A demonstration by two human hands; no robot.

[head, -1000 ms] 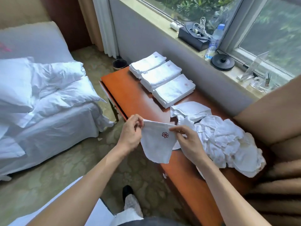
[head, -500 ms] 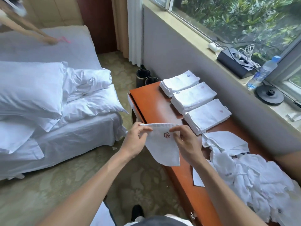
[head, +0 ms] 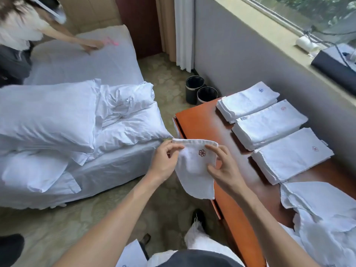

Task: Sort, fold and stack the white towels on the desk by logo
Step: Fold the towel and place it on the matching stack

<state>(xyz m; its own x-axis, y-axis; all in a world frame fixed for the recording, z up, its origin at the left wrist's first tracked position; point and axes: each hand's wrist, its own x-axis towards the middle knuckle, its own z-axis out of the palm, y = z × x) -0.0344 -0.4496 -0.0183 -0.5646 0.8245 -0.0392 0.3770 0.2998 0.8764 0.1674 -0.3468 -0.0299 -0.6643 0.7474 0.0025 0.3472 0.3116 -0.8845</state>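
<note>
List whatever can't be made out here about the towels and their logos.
All in the head view:
1. Unfolded pile: cut off by the right and bottom edges; its logos cannot be seen.
2. Middle stack: its reddish logo is too small and blurred to identify.
3. Near stack: its logo is too faint to match with the held towel.
4. Every stack: layers too fine to count.

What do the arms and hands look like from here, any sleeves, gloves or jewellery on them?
The left forearm and right forearm are bare as far as the picture shows; no sleeve reaches into view. The left hand and right hand wear no gloves, and no watch, bracelet or ring shows on either. No markings or bandages are visible.
</note>
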